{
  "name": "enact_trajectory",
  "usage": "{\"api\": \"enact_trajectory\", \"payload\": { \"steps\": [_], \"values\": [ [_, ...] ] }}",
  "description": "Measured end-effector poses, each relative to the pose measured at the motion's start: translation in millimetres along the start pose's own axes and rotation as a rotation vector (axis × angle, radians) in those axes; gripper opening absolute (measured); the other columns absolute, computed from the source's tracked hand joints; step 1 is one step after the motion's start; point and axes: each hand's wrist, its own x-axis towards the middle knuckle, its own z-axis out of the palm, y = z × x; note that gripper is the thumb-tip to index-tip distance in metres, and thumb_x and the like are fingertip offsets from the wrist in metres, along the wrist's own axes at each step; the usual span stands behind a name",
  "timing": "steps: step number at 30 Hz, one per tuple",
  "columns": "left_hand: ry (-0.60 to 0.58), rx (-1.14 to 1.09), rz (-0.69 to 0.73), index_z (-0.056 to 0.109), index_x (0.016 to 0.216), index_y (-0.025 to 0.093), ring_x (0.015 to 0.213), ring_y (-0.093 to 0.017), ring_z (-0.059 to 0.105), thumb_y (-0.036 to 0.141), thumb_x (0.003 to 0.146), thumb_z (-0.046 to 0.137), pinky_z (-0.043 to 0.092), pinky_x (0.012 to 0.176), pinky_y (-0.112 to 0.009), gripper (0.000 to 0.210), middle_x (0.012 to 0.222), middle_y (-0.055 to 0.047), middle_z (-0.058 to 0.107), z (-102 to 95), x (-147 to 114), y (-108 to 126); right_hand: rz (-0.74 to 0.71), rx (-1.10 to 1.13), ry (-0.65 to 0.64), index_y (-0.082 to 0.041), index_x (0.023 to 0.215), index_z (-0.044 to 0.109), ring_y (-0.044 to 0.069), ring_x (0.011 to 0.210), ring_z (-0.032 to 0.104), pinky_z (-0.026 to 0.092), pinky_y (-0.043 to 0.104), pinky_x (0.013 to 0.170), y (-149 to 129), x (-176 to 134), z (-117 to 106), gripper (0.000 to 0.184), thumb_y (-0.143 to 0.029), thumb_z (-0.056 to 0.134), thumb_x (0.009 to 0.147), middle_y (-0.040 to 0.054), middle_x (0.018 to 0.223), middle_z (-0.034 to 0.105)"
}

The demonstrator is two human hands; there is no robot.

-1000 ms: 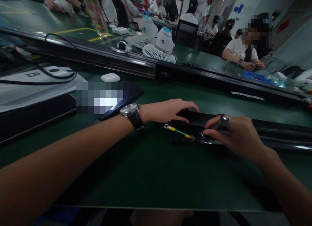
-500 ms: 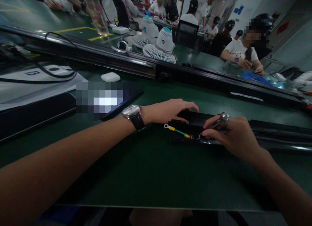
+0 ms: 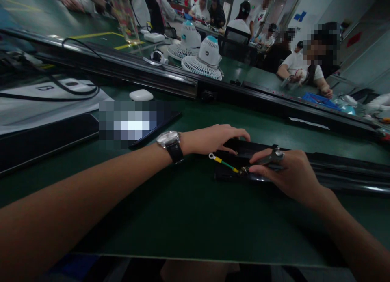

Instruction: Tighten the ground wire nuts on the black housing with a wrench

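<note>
Head view: bare right hand [image 3: 288, 168] at a small, round, dark metal fastener [image 3: 243, 171] on a long, glossy black bar [image 3: 347, 175]

The bar lies on a dark green tabletop [image 3: 158, 221], running from the middle of the view out to the right edge. The fastener sits close to the bar's left end, and from it a short green wire with yellow sleeves [image 3: 226, 165] slants up to the left, its silver ring terminal [image 3: 211, 156] just past the bar's end. Right thumb and forefinger are at the fastener's right side — touching it or just beside it, I cannot tell which. The same hand grips a silver-coloured metal tool [image 3: 276, 155] along the forefinger; its exact kind is unclear.

Bare left hand [image 3: 219, 138], palm down, fingers arched and thumb apart, is over the bar's left end; whether it clasps the bar or only rests on it, I cannot tell. A round silver watch with a black strap [image 3: 170, 141] circles its wrist.

Beyond the left forearm lie a flat dark device with a blurred, lit screen [image 3: 163, 117], a rounded white case [image 3: 141, 95] and a flat black slab [image 3: 45, 142]. Farther back a long black rail [image 3: 262, 98] crosses the table — behind it are two white fans with turquoise tops [image 3: 210, 50] and, to the right, a person in a white shirt [image 3: 300, 65]
</note>
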Motion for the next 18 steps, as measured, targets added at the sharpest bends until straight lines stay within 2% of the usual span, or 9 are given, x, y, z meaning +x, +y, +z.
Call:
{"api": "enact_trajectory", "payload": {
  "steps": [3, 5, 10, 13, 18],
  "values": [
    [-0.008, 0.007, -0.004, 0.054, 0.138, 0.031, 0.114, -0.022, 0.058, 0.033, 0.095, 0.067, 0.041, 0.095, -0.033, 0.045, 0.126, -0.005, 0.064, 0.6, 0, -1, -0.111, 0.060, -0.098, -0.024, 0.102, 0.074, 0.020, 0.086, 0.077, 0.058, 0.033, 0.076, 4, 0, -8, 0.007, -0.025, 0.069, 0.097, 0.0026, 0.097, 0.081],
    [-0.012, 0.007, -0.008, 0.053, 0.138, 0.032, 0.115, -0.022, 0.058, 0.034, 0.095, 0.066, 0.040, 0.096, -0.033, 0.045, 0.126, -0.004, 0.064, 0.9, 0, -2, -0.137, 0.094, -0.117, -0.024, 0.104, 0.073, 0.021, 0.092, 0.076, 0.057, 0.035, 0.080, 6, 0, -14, 0.008, -0.024, 0.068, 0.097, 0.0030, 0.101, 0.081],
    [-0.009, 0.007, -0.012, 0.052, 0.139, 0.032, 0.113, -0.022, 0.058, 0.034, 0.095, 0.065, 0.040, 0.097, -0.033, 0.046, 0.126, -0.004, 0.065, 1.1, -1, -3, -0.042, -0.009, 0.021, -0.022, 0.094, 0.074, 0.018, 0.071, 0.074, 0.056, 0.031, 0.067, 6, -1, -20, 0.007, -0.028, 0.070, 0.095, 0.0020, 0.086, 0.080],
    [-0.008, 0.016, 0.001, 0.052, 0.138, 0.032, 0.113, -0.022, 0.058, 0.034, 0.095, 0.065, 0.040, 0.096, -0.033, 0.045, 0.127, -0.004, 0.065, 0.8, -1, -3, -0.008, -0.032, 0.021, -0.022, 0.090, 0.074, 0.017, 0.065, 0.073, 0.056, 0.029, 0.063, 6, -2, -18, 0.012, -0.032, 0.071, 0.095, 0.0020, 0.084, 0.080],
    [-0.008, 0.022, 0.004, 0.053, 0.138, 0.031, 0.112, -0.022, 0.058, 0.034, 0.095, 0.065, 0.041, 0.095, -0.033, 0.045, 0.126, -0.004, 0.064, 0.0, 0, -2, 0.043, -0.004, 0.035, -0.021, 0.092, 0.075, 0.018, 0.064, 0.074, 0.056, 0.028, 0.061, 5, -2, -11, 0.012, -0.033, 0.072, 0.094, 0.0030, 0.085, 0.081]
  ]
}}
